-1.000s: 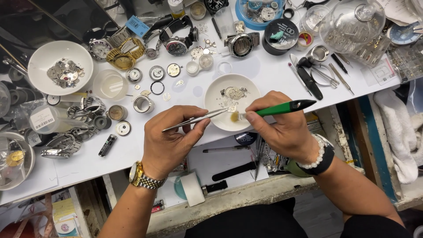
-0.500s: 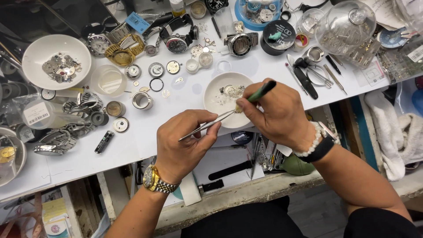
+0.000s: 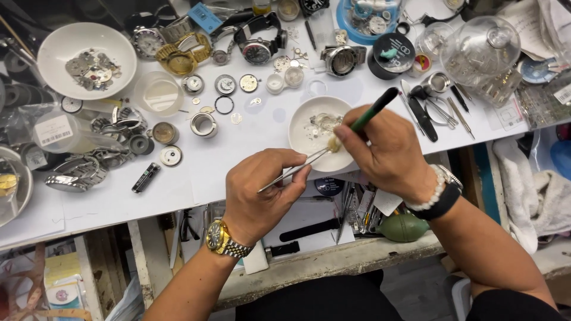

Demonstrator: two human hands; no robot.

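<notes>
Head view: the left hand [image 3: 262, 199] pinches tweezers [image 3: 294, 171], its grip clamped on them, and their tips hold a small pale part [image 3: 334, 143] just above the near rim of the white dish [image 3: 303, 122]. The right hand [image 3: 389, 151] has its grip closed on a green-handled tool [image 3: 372, 112] whose tip meets the part. Steady both wrists and keep the part over the dish, so a slip drops it inside. The bench [image 3: 256, 134] is crowded left, right and far; bare room lies only near-left of the dish, and the near edge runs under the wrists.
</notes>
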